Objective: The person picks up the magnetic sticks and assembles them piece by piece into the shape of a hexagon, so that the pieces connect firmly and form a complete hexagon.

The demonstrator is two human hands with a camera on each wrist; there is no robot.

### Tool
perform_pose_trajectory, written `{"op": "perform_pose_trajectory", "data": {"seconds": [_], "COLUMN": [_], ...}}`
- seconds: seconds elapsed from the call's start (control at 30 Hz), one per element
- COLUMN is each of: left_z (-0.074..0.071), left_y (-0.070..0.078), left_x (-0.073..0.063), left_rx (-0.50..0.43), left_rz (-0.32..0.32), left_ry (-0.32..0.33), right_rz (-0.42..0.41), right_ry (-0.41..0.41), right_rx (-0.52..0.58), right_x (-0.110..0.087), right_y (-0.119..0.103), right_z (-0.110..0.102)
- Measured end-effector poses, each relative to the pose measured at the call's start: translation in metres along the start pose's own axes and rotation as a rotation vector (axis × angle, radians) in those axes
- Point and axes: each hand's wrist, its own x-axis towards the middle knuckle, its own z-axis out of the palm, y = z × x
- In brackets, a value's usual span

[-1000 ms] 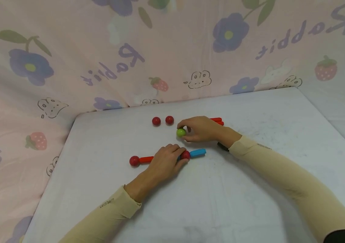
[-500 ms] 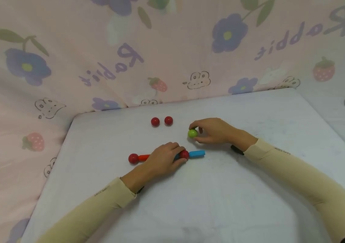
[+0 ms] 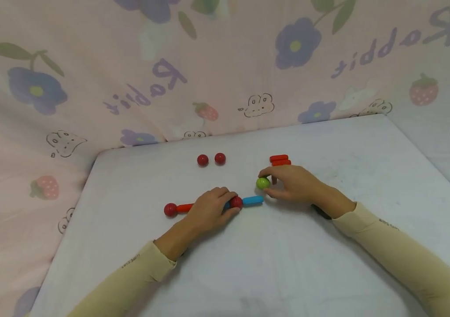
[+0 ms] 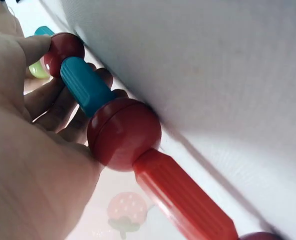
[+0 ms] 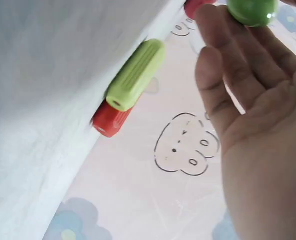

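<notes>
My left hand (image 3: 209, 211) pinches a red ball (image 3: 236, 202) of a straight chain of balls and rods on the white table. A blue rod (image 3: 252, 200) sticks out of that ball to the right. In the left wrist view another blue rod (image 4: 85, 86), a middle red ball (image 4: 124, 134) and a red rod (image 4: 182, 195) follow; the hand covers part of this in the head view. A red ball (image 3: 171, 210) ends the chain at left. Thumb and fingers of my right hand (image 3: 294, 185) pinch a green ball (image 3: 263, 183), just beyond the blue rod's free end.
Two loose red balls, a left one (image 3: 203, 160) and a right one (image 3: 220, 158), lie farther back on the table (image 3: 149, 167). Red rods (image 3: 278, 158) lie behind my right hand. A light green rod (image 5: 137, 75) shows beside a red one in the right wrist view.
My right hand has carried the green ball right and then nearer to me, closer to the blue rod's tip. My left hand and the chain have shifted slightly left.
</notes>
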Motion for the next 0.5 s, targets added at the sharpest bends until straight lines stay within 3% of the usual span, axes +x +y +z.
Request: {"op": "perform_pose_trajectory", "data": {"seconds": [0.17, 0.33, 0.5], "left_z": [0.001, 0.002, 0.003], "left_y": [0.001, 0.001, 0.000], "left_x": [-0.004, -0.005, -0.004], "left_rx": [-0.008, -0.011, -0.018], "left_rz": [-0.012, -0.034, -0.046], "left_ry": [0.005, 0.017, 0.038], "right_rz": [0.031, 0.016, 0.009], "right_ry": [0.015, 0.068, 0.041], "right_rx": [-0.060, -0.052, -0.040], "right_x": [-0.012, -0.017, -0.017], "right_y": [-0.008, -0.014, -0.014], "right_z": [0.003, 0.004, 0.004]}}
